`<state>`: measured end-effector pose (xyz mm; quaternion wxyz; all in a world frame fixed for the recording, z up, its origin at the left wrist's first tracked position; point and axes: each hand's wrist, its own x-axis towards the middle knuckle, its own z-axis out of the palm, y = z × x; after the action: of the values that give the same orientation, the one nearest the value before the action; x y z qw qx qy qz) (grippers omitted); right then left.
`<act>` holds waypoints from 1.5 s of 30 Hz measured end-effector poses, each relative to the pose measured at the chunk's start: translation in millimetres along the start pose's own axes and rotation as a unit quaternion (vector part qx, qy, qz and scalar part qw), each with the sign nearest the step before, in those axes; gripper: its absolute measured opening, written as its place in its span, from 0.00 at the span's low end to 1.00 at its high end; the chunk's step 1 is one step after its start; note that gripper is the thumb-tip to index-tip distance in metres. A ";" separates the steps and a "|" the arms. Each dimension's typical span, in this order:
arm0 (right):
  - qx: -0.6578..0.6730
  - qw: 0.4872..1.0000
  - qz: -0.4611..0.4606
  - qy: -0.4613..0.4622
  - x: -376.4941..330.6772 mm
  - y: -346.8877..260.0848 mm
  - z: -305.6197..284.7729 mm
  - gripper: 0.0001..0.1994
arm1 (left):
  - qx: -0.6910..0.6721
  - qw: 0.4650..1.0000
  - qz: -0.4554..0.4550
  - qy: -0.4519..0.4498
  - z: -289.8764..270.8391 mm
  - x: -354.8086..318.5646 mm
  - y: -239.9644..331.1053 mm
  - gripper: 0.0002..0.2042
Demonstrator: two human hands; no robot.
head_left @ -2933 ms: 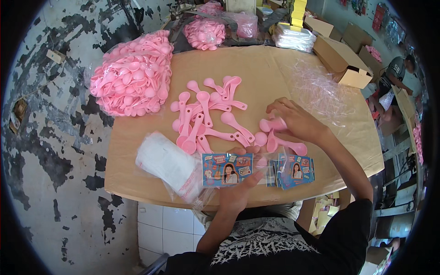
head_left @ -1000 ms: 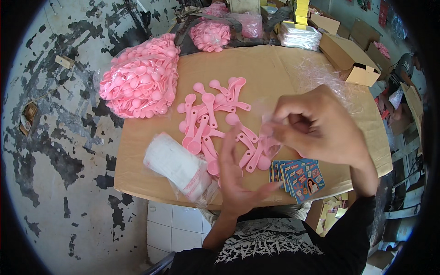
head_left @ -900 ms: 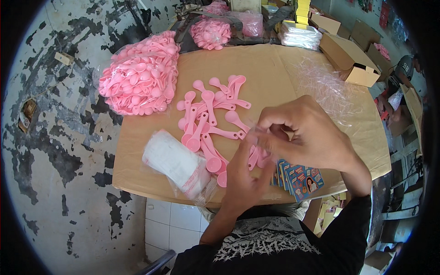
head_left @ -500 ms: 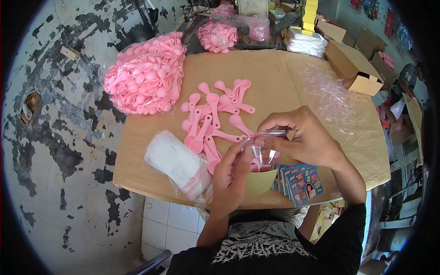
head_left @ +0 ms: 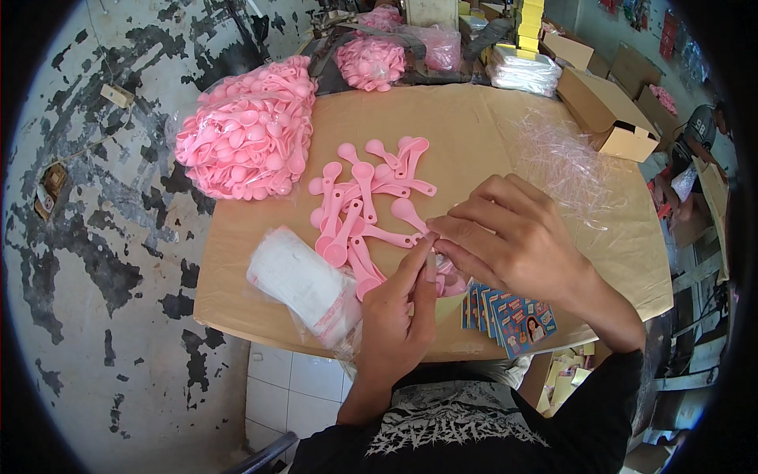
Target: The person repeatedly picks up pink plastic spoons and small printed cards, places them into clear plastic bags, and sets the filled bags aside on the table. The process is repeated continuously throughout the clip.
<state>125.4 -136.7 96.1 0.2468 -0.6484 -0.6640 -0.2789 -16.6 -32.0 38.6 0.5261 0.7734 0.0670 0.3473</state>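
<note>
My left hand (head_left: pixel 399 316) and my right hand (head_left: pixel 517 241) meet at the front middle of the table, thumbs and fingertips pinched together. Between them is a small clear plastic bag (head_left: pixel 442 264), mostly hidden by my fingers. Something pink, like a spoon's bowl, shows at or behind the bag; I cannot tell whether it is inside. Just beyond my fingertips lies a loose heap of pink measuring spoons (head_left: pixel 365 189). Under my right wrist is a fanned stack of blue printed cards (head_left: pixel 517 320). A clear-wrapped roll of white plastic bags (head_left: pixel 304 280) rests left of my left hand.
A big clear sack of pink spoons (head_left: pixel 249 134) stands at the table's far left. Clear plastic strips (head_left: pixel 564 162) lie tangled on the right, near an open cardboard box (head_left: pixel 604 114). Stacked clear bags (head_left: pixel 521 71) sit at the back. Another person (head_left: pixel 699 134) is at far right.
My hands have closed in together, fingertips now pinching at the bag's edge. The bag was spread between them before. The pale yellow piece below it has gone from sight.
</note>
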 end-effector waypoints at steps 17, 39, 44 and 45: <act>0.312 0.915 0.245 0.067 -9.8 35.2 -42.4 0.05 | -0.117 0.993 -0.007 0.017 0.1 -1.0 -11.0 0.15; 0.369 0.883 0.255 -0.136 -44.2 6.1 15.1 0.13 | -0.322 0.939 -0.119 0.030 16.8 11.5 -25.0 0.13; 0.465 0.808 0.337 -0.135 -26.6 3.1 15.6 0.12 | -0.318 0.929 -0.185 0.041 4.3 2.4 -41.3 0.14; 0.456 0.804 0.348 -0.158 -24.2 3.2 14.8 0.12 | -0.300 0.933 -0.190 0.049 3.6 1.5 -43.4 0.14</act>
<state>130.0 -144.0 68.8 0.4862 -0.6838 -0.4745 0.2664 -1.9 -15.1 1.3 0.7859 0.5342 0.1316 0.2822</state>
